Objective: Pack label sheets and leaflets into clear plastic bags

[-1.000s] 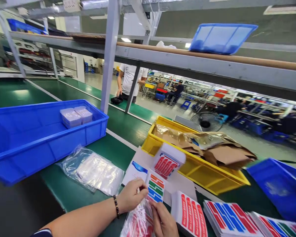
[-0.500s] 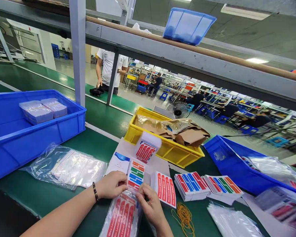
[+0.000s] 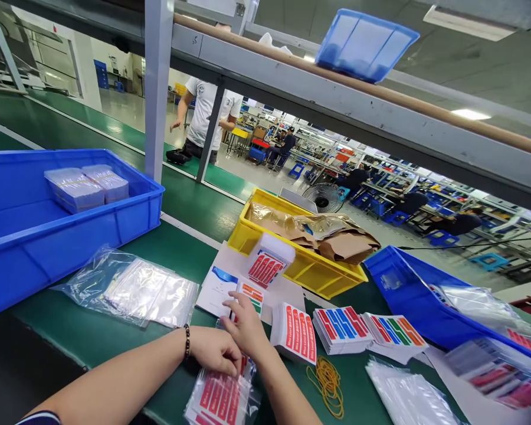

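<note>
I find the clear bag at the near edge of the green surface, left hand curled over its upper end; I cannot tell whether it grips. The right hand is open, fingers over the striped card.

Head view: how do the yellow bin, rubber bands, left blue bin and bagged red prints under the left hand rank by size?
1. Left blue bin, cut off by the frame
2. Yellow bin
3. Bagged red prints, partly hidden
4. Rubber bands
</note>
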Available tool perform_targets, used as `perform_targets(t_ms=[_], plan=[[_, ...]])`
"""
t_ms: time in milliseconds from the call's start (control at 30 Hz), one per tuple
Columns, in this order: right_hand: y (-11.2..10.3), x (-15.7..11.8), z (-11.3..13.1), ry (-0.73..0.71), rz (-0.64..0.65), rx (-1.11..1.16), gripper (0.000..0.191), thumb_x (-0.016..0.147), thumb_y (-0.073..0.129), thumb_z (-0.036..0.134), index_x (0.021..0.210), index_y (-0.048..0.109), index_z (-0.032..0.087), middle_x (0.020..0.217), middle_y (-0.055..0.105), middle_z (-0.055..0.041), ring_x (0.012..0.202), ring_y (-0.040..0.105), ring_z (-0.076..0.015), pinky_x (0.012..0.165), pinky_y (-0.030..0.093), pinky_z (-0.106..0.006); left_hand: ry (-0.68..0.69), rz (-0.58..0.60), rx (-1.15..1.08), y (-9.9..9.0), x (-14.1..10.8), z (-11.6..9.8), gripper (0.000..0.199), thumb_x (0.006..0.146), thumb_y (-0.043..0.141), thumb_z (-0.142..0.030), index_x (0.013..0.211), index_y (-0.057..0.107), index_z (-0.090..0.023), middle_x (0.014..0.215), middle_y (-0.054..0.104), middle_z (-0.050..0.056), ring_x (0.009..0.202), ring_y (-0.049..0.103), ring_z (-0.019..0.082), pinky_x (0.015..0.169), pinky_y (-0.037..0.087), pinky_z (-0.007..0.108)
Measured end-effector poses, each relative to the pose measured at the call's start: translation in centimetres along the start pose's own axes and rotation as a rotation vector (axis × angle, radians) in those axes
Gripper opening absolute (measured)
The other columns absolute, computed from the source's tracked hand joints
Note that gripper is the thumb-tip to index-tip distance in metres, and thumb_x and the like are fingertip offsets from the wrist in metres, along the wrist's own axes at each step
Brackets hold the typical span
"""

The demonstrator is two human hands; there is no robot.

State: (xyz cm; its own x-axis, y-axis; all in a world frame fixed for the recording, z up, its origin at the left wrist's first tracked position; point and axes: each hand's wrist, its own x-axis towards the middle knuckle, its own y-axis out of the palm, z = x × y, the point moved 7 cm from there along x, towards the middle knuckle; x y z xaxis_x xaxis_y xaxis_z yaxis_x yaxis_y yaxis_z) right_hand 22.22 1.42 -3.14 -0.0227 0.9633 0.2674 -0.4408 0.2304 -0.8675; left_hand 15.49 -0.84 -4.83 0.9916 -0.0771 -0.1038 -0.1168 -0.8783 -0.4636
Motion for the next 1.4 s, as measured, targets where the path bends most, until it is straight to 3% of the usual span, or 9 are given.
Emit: perform_targets(t_ms=[133,333,500,700,867,1067,1133,1233,1400], plan=[[2.3,2.1,0.7,0.081,0.267,-0.257,0.073,0.061,0.068,0.027,0.128,0.043,0.015,0.121,0.042,-0.0085,0.112,0.034,-0.0228,0.097,0.023,-0.036,0.013,0.054,-0.032,0.3,0.1,0.2,0.019,0.078,0.053,-0.013,0.091,0.062,-0.002,0.081,0.060,0.006,0.066,0.049,0.006,0.061,0.037,0.012],[2.8,3.2,1.1,0.032,0.324,-0.310,0.022,0.071,0.055,0.024,0.090,0.061,0.013,0.093,0.053,-0.0066,0.091,0.045,-0.0202,0.081,0.032,-0.033,-0.006,0.045,-0.147,-0.1,-0.2,-0.4,0.019,0.077,0.054,-0.012,0.091,0.061,-0.002,0.080,0.059,0.006,0.066,0.048,0.005,0.060,0.037,0.011],[1.0,3.1,0.0,0.019,0.206,-0.158,0.017,0.080,0.051,0.020,0.089,0.065,0.016,0.087,0.056,-0.0025,0.082,0.050,-0.0112,0.076,0.036,-0.022,0.037,-0.044,-0.318,-0.9,-0.5,-0.3,0.016,0.077,0.055,-0.017,0.084,0.060,-0.004,0.071,0.053,0.003,0.059,0.043,0.004,0.054,0.033,0.012],[-2.2,3.1,-0.9,-0.028,-0.003,0.036,0.019,0.081,0.050,0.024,0.085,0.067,0.016,0.083,0.058,-0.0034,0.078,0.053,-0.0090,0.072,0.040,-0.020,0.127,-0.075,-0.504,-1.1,-0.3,0.7,0.052,0.074,0.053,-0.056,0.088,0.060,-0.006,0.056,0.038,0.002,0.049,0.030,0.005,0.045,0.022,0.018],[-2.7,3.3,-0.3,-0.101,-0.004,0.053,0.016,0.080,0.052,0.024,0.078,0.065,0.015,0.079,0.059,-0.0028,0.077,0.054,-0.0100,0.071,0.041,-0.022,0.123,-0.059,-0.491,-0.8,-0.3,0.4,0.056,0.069,0.055,-0.062,0.083,0.060,-0.008,0.057,0.038,0.002,0.052,0.032,0.006,0.047,0.024,0.019],[-8.7,2.4,2.2,-0.273,-0.353,-0.105,0.013,0.083,0.048,0.018,0.080,0.060,0.012,0.077,0.055,-0.0045,0.073,0.051,-0.0088,0.067,0.041,-0.021,0.024,-0.280,-0.830,-2.1,-0.2,1.1,0.091,0.053,0.048,-0.081,0.105,0.053,-0.006,0.052,0.039,-0.001,0.041,0.029,0.006,0.040,0.018,0.019],[-10.1,1.4,3.5,-0.329,-0.310,-0.095,0.009,0.081,0.050,0.014,0.081,0.059,0.013,0.079,0.055,-0.0042,0.074,0.051,-0.0078,0.066,0.041,-0.020,0.037,-0.370,-1.107,-2.7,-0.1,1.7,0.104,0.046,0.045,-0.086,0.114,0.046,-0.007,0.051,0.040,-0.002,0.039,0.028,0.006,0.040,0.017,0.019],[-11.0,-0.4,5.4,-0.381,-0.097,-0.050,0.009,0.080,0.052,0.013,0.085,0.059,0.016,0.082,0.055,-0.0026,0.076,0.052,-0.0066,0.067,0.042,-0.018,0.116,-0.472,-1.394,-3.6,0.1,2.5,0.088,0.060,0.044,-0.080,0.115,0.046,-0.010,0.065,0.049,0.003,0.054,0.045,0.010,0.046,0.026,0.018],[-12.1,-0.7,4.5,-0.263,0.076,0.091,0.010,0.083,0.048,0.020,0.084,0.058,0.016,0.081,0.057,-0.0011,0.076,0.052,-0.0067,0.069,0.041,-0.018,-0.086,-0.469,-1.337,-2.3,0.5,4.1,0.057,0.052,0.061,-0.036,0.100,0.055,-0.006,0.076,0.054,0.008,0.063,0.051,0.016,0.053,0.036,0.024]])
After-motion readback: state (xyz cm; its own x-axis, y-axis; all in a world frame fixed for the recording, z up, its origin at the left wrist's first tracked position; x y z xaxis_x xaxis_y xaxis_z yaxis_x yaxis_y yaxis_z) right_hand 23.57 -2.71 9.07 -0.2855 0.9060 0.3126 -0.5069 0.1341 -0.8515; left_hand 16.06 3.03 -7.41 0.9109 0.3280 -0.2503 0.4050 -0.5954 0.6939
